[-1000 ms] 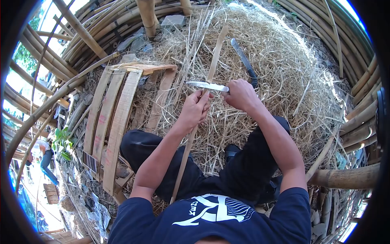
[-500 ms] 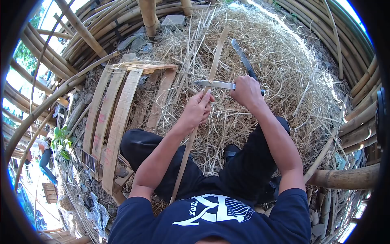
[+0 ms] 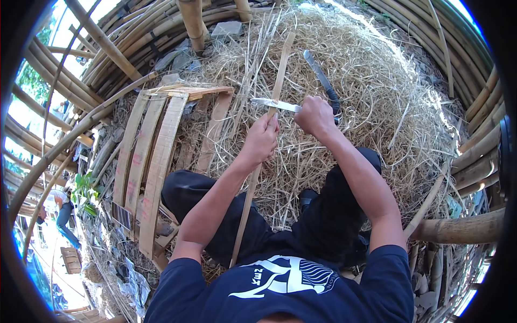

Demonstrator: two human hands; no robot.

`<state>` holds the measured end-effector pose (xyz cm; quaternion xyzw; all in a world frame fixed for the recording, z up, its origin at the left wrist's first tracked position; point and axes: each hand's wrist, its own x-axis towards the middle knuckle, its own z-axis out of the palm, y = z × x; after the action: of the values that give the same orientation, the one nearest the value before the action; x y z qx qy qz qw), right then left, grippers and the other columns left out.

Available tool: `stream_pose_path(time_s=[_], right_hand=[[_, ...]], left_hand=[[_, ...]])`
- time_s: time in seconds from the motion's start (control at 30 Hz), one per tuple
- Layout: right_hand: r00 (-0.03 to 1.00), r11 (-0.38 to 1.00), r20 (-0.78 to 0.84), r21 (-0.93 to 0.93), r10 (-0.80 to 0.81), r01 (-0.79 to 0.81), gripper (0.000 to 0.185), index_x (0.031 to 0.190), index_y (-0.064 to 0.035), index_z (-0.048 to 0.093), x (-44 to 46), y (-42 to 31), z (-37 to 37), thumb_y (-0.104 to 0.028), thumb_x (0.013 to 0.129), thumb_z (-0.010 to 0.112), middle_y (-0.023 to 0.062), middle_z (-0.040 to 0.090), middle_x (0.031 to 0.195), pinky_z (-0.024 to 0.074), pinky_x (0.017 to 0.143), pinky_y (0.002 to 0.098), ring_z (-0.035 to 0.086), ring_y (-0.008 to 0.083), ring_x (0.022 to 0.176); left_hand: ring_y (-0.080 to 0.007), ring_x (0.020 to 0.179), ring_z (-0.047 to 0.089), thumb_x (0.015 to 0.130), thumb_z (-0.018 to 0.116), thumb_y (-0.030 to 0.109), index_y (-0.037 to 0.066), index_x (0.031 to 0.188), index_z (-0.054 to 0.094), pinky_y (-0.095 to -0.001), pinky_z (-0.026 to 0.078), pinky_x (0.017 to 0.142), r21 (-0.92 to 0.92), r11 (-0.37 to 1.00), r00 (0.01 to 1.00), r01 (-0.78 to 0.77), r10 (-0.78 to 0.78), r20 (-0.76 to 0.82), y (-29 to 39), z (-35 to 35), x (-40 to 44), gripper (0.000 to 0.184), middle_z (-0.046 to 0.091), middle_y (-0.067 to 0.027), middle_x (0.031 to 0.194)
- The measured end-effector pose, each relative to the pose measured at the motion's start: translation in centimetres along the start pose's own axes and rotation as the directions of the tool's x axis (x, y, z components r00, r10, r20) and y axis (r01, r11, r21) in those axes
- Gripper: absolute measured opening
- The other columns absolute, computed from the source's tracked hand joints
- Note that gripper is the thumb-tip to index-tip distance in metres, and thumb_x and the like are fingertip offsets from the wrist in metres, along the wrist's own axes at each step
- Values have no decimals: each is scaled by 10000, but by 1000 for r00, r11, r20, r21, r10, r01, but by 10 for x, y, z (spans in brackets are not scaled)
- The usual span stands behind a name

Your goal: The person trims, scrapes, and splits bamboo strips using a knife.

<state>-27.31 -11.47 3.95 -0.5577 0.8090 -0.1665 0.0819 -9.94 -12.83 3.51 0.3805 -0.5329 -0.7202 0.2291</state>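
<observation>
My left hand (image 3: 261, 139) is closed round a long, flat bamboo strip (image 3: 249, 211), which runs from my lap up over the shavings. In my right hand (image 3: 315, 114) is the handle of a knife (image 3: 284, 105), hidden by my fingers. Its pale blade lies across the strip just above my left hand, pointing left. A second, dark-handled blade (image 3: 319, 74) rests on the pile of shavings (image 3: 355, 64), beyond my right hand.
A slatted wooden crate (image 3: 156, 167) stands at my left. Bamboo poles (image 3: 463, 232) lie at the right, with more stacked around the edges. Another person (image 3: 63, 214) bends over at the far left. Stones (image 3: 227, 29) lie ahead.
My right hand first moved right with the knife, then back left and slightly upward. The strip's upper end has shifted left, and my left hand has risen a little along with it.
</observation>
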Motion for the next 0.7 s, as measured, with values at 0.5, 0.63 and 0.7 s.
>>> stream_pose_path(time_s=[0.5, 0.63, 0.7], right_hand=[[997, 992, -23, 104, 70, -67, 233, 816, 27, 697, 27, 6, 5, -168, 749, 590, 249, 676, 856, 543, 788, 426, 677, 373, 857], [995, 984, 14, 146, 101, -102, 244, 852, 30, 696, 24, -1, 8, -156, 753, 573, 255, 673, 890, 535, 812, 431, 672, 376, 881], [995, 982, 22, 161, 93, -96, 247, 852, 32, 695, 25, 1, 9, -160, 761, 569, 256, 672, 892, 534, 814, 435, 669, 382, 883]], left_hand=[[-39, 393, 260, 1032, 373, 265, 112, 910, 385, -208, 202, 332, 112, 993, 996, -47, 55, -71, 14, 13, 30, 196, 299, 57, 571], [-43, 401, 302, 1028, 379, 238, 99, 898, 400, -219, 232, 332, 242, 967, 988, -74, 103, -111, 6, 18, 32, 192, 325, 49, 570], [-52, 404, 328, 1025, 386, 230, 88, 902, 428, -231, 256, 337, 347, 931, 977, -116, 170, -129, -14, 7, 51, 192, 356, 38, 574]])
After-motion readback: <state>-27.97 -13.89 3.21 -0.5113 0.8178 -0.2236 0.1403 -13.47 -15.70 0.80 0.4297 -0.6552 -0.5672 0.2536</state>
